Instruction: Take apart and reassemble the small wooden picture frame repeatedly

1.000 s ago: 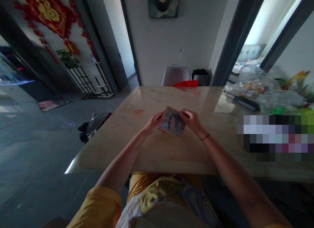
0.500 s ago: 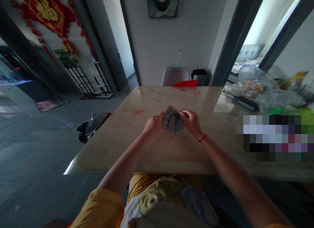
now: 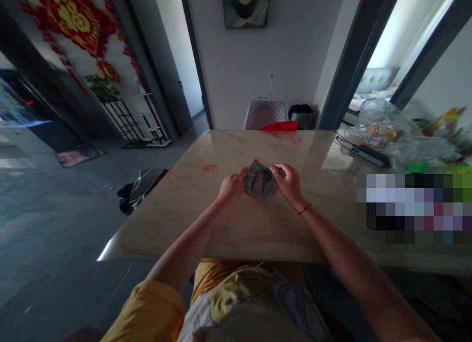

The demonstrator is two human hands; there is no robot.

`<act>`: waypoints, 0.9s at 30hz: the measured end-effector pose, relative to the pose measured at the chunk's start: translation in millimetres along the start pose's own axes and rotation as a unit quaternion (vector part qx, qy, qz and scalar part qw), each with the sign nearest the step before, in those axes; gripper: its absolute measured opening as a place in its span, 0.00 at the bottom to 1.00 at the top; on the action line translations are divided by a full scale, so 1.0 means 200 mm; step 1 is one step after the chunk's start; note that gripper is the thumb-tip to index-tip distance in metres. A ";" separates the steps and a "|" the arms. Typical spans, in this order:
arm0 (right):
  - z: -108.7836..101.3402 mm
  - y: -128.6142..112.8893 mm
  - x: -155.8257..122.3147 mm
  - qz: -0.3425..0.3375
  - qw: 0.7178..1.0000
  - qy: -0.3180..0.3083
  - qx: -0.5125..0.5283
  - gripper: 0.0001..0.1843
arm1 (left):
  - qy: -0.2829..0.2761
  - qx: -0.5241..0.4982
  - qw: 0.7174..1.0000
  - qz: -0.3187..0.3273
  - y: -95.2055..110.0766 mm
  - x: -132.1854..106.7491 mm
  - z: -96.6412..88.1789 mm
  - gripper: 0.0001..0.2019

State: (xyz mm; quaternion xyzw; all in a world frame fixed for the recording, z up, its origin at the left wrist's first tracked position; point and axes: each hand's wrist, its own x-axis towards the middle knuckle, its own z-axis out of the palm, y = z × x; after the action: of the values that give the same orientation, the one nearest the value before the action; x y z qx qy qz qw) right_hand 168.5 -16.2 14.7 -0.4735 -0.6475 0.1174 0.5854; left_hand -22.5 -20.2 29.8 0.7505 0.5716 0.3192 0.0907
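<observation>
Above the table's middle I see a small square picture (image 3: 260, 182) with a thin light-brown border and a dark grey portrait-like image on it. It is turned so that its corners point up, down and to the sides. My left hand (image 3: 233, 185) is closed on its left edge, thumb near the border. My right hand (image 3: 288, 182) pinches the right corner, with the fingers curled behind. A thin dark red string circles the right wrist. Whether the picture rests on the table (image 3: 243, 234) or is held just over it, I cannot tell.
Plastic bags and food packs (image 3: 391, 135) crowd the table's right side, beside a long dark device (image 3: 369, 155) with a cord. A blurred-out patch (image 3: 409, 204) lies nearer. Across the table stands a quilted chair (image 3: 265, 115) behind a red item (image 3: 279, 126). An orange smear (image 3: 209, 169) marks the tabletop.
The view has shifted very slightly. Both hands keep the same hold on the picture, which has hardly moved.
</observation>
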 end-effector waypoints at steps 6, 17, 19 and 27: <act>0.01 0.06 0.03 0.154 0.976 -0.070 0.140 0.20 | 0.026 -0.038 0.999 0.000 -0.02 0.01 0.01 0.17; 0.00 -0.01 -0.01 0.253 0.860 -0.266 0.354 0.20 | 0.174 -0.233 0.956 -0.032 -0.08 0.08 0.00 0.15; 0.02 0.00 -0.01 0.186 0.905 -0.219 0.313 0.22 | 0.157 -0.364 0.909 -0.131 -0.09 0.10 0.01 0.23; 0.01 -0.06 -0.05 -0.159 0.976 -0.141 0.057 0.20 | -0.146 -0.742 0.617 -0.218 -0.20 0.10 0.03 0.39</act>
State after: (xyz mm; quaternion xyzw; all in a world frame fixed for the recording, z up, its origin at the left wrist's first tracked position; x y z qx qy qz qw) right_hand 160.0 -30.2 16.5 -0.3095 -0.7827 0.1250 0.5253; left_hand -47.8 11.5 12.9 0.3176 0.2661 0.4920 0.7657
